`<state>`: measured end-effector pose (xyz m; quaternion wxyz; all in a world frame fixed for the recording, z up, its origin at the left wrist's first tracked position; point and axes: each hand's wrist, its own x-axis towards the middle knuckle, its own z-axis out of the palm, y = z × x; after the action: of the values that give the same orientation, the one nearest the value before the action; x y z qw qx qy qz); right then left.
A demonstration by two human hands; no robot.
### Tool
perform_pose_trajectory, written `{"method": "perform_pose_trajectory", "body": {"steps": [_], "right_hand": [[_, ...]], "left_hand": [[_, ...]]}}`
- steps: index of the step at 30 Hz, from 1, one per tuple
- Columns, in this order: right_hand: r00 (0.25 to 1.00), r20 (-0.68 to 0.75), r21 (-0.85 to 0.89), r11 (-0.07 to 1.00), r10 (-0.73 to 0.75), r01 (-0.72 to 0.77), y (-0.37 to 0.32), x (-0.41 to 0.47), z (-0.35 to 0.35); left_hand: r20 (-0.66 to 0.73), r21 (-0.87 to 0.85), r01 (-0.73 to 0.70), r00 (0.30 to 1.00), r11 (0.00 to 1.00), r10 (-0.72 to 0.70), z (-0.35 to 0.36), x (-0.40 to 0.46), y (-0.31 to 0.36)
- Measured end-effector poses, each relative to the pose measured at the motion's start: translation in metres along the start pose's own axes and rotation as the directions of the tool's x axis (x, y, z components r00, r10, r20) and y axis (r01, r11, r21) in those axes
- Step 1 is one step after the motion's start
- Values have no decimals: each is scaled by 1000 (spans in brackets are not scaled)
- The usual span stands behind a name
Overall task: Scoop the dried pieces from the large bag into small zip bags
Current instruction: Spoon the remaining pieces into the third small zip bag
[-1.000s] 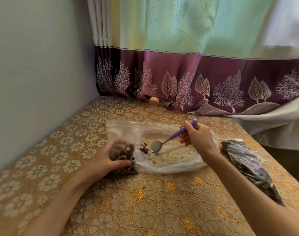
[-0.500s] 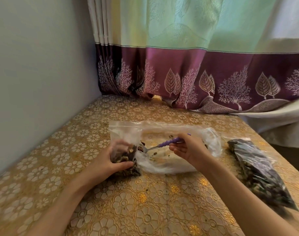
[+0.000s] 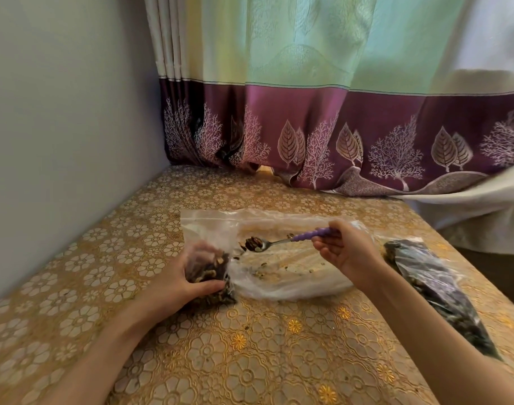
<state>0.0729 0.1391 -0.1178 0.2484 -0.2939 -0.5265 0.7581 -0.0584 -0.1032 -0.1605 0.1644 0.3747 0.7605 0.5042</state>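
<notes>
Dried pieces [image 3: 253,243] fill spoon [image 3: 279,242], pinched by right hand [image 3: 346,252]; left hand [image 3: 176,283] curls around small bag [image 3: 210,273]; spoon now lifted, loaded.

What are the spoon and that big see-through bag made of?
The spoon looks like shiny metal at the bowl and neck, with a ribbed purple handle, probably plastic or rubber. The large bag seems thin clear plastic film: it crinkles, glints, and shows the tablecloth through it.

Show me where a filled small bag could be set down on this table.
Bare cloth lies between the wall and the left hand, between the forearms, and behind the large bag toward the curtain. Right of the right hand, a filled bag crowds the edge.
</notes>
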Motion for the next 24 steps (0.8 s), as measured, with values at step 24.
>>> {"method": "perform_pose_trajectory", "body": {"steps": [24], "right_hand": [[884, 254, 78, 919, -393, 386, -40, -31, 47]], "left_hand": [[-10, -40, -16, 1000, 999, 16, 6, -3, 1]]}}
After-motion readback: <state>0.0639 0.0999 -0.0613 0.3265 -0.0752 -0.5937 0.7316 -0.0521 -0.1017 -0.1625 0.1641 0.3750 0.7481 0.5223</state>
